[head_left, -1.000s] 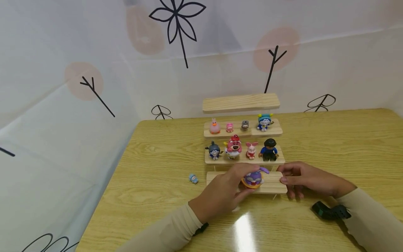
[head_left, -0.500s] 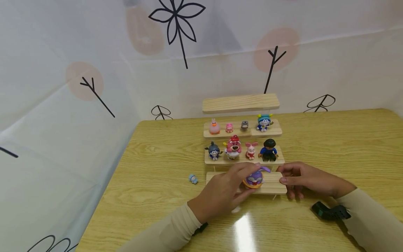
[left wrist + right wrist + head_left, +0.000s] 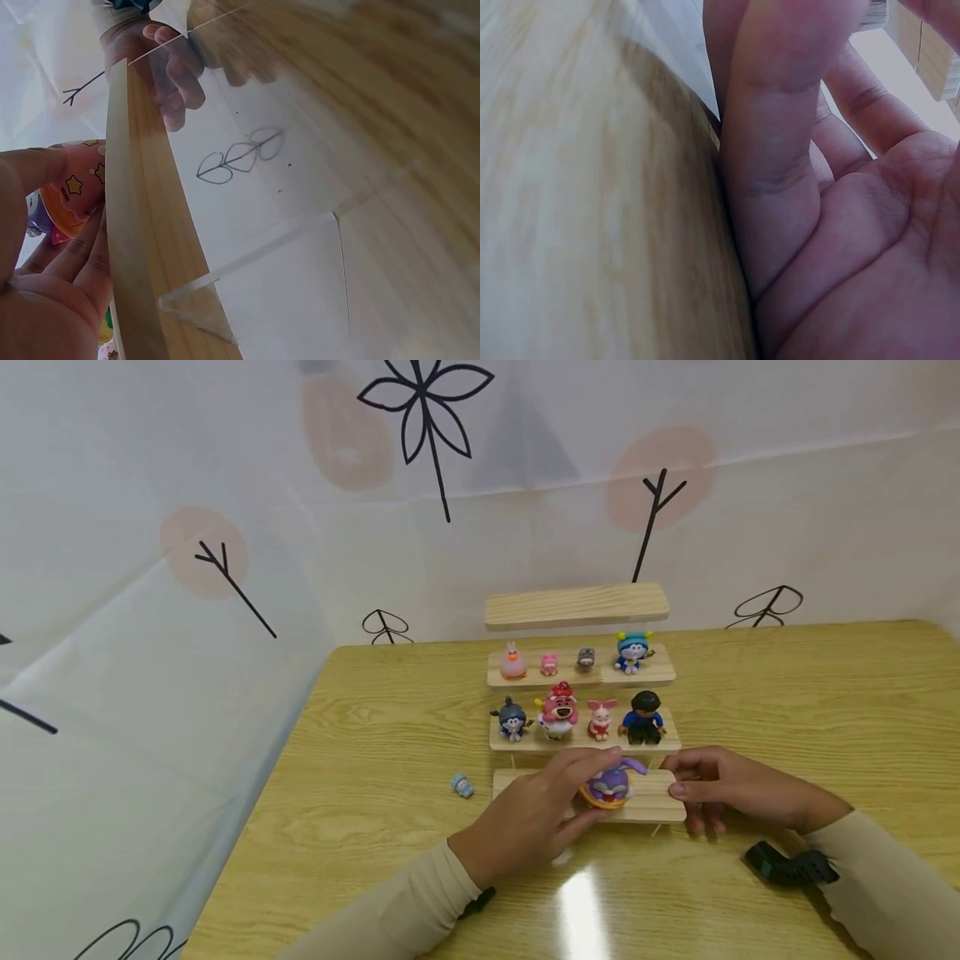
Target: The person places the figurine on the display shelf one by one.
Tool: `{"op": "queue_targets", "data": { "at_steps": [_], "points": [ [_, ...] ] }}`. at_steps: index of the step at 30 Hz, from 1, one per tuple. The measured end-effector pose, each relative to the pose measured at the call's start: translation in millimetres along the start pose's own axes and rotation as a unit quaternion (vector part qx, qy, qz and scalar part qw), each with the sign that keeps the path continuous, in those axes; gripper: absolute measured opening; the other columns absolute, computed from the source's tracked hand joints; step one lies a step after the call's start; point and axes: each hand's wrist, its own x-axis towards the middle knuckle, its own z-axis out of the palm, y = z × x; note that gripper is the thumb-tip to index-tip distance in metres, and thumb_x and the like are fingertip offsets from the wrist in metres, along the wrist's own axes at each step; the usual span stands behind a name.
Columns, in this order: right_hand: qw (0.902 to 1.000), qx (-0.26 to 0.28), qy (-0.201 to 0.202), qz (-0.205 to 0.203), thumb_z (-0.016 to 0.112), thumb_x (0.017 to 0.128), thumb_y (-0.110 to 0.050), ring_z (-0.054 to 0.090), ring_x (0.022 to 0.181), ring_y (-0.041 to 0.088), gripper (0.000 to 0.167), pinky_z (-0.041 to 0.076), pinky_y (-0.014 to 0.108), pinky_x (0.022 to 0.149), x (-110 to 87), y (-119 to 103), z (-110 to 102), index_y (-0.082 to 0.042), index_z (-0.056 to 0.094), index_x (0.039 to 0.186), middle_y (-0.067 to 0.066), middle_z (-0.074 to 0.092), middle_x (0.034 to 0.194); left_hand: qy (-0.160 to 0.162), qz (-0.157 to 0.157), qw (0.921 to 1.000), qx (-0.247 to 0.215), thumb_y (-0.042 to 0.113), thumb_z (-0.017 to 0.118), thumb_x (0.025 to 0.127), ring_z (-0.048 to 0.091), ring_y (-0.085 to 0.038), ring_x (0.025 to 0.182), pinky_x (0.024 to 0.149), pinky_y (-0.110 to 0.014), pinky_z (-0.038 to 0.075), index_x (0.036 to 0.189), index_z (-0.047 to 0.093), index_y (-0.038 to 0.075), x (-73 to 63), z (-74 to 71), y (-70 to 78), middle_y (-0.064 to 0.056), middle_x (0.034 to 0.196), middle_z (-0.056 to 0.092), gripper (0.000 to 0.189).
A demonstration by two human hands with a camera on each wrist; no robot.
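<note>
My left hand (image 3: pixel 525 810) holds a purple long-eared figurine (image 3: pixel 609 787) over the lowest step of a wooden tiered display stand (image 3: pixel 651 808). The figurine sits in a pink cup (image 3: pixel 82 172) with yellow stars and an orange rim, seen in the left wrist view beside the plank. The cup's base appears to be on or right at the board; fingers hide part of it. At the same step's right end, my right hand (image 3: pixel 738 789) pinches the board, thumb on top. In the right wrist view its fingers (image 3: pixel 772 142) lie close along the tabletop.
Several figurines stand on the two middle steps, among them a pink bear (image 3: pixel 559 714) and a dark-haired doll (image 3: pixel 643 720). The top board (image 3: pixel 577 607) bears nothing. A small blue figurine (image 3: pixel 462 786) lies on the wooden table (image 3: pixel 375 735), left of the stand.
The purple figurine has shifted very slightly right along the lowest step with my left hand on it. My right hand keeps its place on the board's end.
</note>
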Motion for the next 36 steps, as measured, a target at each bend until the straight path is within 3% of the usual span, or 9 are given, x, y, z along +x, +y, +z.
{"op": "queue_targets", "data": {
  "at_steps": [5, 12, 16, 18, 21, 23, 25, 31, 36],
  "points": [
    [1.0, -0.001, 0.002, 0.001, 0.038, 0.107, -0.006, 0.068, 0.064, 0.019, 0.021, 0.058, 0.038, 0.053, -0.6, -0.4, -0.5, 0.002, 0.051, 0.123, 0.008, 0.07, 0.082, -0.001, -0.005, 1.0, -0.001, 0.023, 0.068, 0.097, 0.06, -0.002, 0.075, 0.072, -0.002, 0.047, 0.154, 0.019, 0.015, 0.9, -0.7, 0.4, -0.008, 0.143, 0.048, 0.075],
    [1.0, -0.001, 0.004, 0.004, 0.039, 0.107, -0.006, 0.068, 0.066, 0.018, 0.02, 0.058, 0.036, 0.054, -0.3, 0.3, 0.8, 0.001, 0.051, 0.122, 0.007, 0.07, 0.083, 0.006, -0.02, 0.9997, 0.015, 0.033, 0.07, 0.095, 0.068, -0.009, 0.092, 0.084, -0.009, 0.053, 0.155, 0.024, 0.014, -0.7, -4.7, -0.8, -0.006, 0.144, 0.051, 0.079],
    [0.9999, -0.002, 0.006, 0.011, 0.04, 0.108, -0.008, 0.068, 0.067, 0.016, 0.02, 0.058, 0.035, 0.055, 0.4, -0.2, 0.7, -0.001, 0.051, 0.123, 0.007, 0.07, 0.084, 0.007, -0.031, 0.9994, 0.017, 0.035, 0.072, 0.093, 0.057, 0.0, 0.066, 0.065, -0.002, 0.046, 0.155, 0.028, 0.016, -2.8, -10.0, -2.9, -0.004, 0.141, 0.052, 0.079],
    [0.9999, -0.001, 0.006, 0.013, 0.04, 0.107, -0.008, 0.069, 0.068, 0.016, 0.02, 0.059, 0.034, 0.055, 1.0, -0.5, 0.3, 0.0, 0.051, 0.122, 0.007, 0.07, 0.084, 0.013, -0.033, 0.9992, 0.018, 0.035, 0.074, 0.092, 0.056, 0.001, 0.063, 0.058, -0.001, 0.039, 0.153, 0.031, 0.016, -4.0, -12.3, -3.9, -0.004, 0.14, 0.052, 0.078],
    [0.9999, 0.001, 0.006, 0.01, 0.04, 0.107, -0.007, 0.068, 0.067, 0.016, 0.02, 0.058, 0.034, 0.054, 0.7, -0.2, 0.3, 0.0, 0.051, 0.122, 0.007, 0.07, 0.084, 0.024, -0.029, 0.9991, 0.021, 0.035, 0.075, 0.091, 0.065, -0.001, 0.075, 0.06, -0.001, 0.041, 0.15, 0.037, 0.015, -5.6, -15.0, -5.8, -0.004, 0.133, 0.054, 0.074],
    [1.0, 0.001, 0.006, 0.007, 0.04, 0.107, -0.007, 0.068, 0.067, 0.016, 0.02, 0.058, 0.035, 0.054, 0.1, 0.6, 0.5, 0.001, 0.051, 0.122, 0.007, 0.07, 0.084, 0.033, -0.022, 0.999, 0.021, 0.035, 0.075, 0.091, 0.07, -0.005, 0.088, 0.067, -0.001, 0.045, 0.146, 0.041, 0.014, -6.9, -17.2, -7.2, -0.003, 0.129, 0.056, 0.069],
    [1.0, 0.0, 0.005, 0.003, 0.04, 0.107, -0.006, 0.068, 0.066, 0.017, 0.02, 0.058, 0.035, 0.054, -0.5, 1.2, 0.5, 0.001, 0.051, 0.121, 0.008, 0.07, 0.083, 0.045, -0.014, 0.9985, 0.029, 0.034, 0.075, 0.091, 0.07, -0.005, 0.092, 0.072, -0.002, 0.048, 0.139, 0.048, 0.012, -8.6, -20.0, -9.1, -0.002, 0.124, 0.059, 0.06],
    [1.0, -0.004, 0.005, 0.003, 0.04, 0.107, -0.007, 0.068, 0.066, 0.019, 0.02, 0.058, 0.036, 0.053, 0.2, -0.5, -0.2, 0.002, 0.051, 0.121, 0.008, 0.07, 0.082, 0.098, 0.005, 0.9939, 0.05, 0.025, 0.078, 0.089, 0.068, -0.002, 0.081, 0.071, -0.005, 0.05, 0.114, 0.065, 0.012, -17.9, -31.6, -17.3, 0.001, 0.104, 0.068, 0.031],
    [0.9999, -0.005, 0.007, 0.009, 0.04, 0.107, -0.007, 0.068, 0.066, 0.017, 0.02, 0.058, 0.036, 0.054, -0.2, -0.2, 0.0, 0.001, 0.051, 0.122, 0.008, 0.07, 0.083, 0.124, -0.014, 0.9921, 0.008, 0.018, 0.078, 0.088, 0.065, -0.005, 0.076, 0.068, -0.009, 0.053, 0.109, 0.065, 0.011, -28.9, -39.1, -27.6, 0.0, 0.096, 0.068, 0.026]
  ]
}}
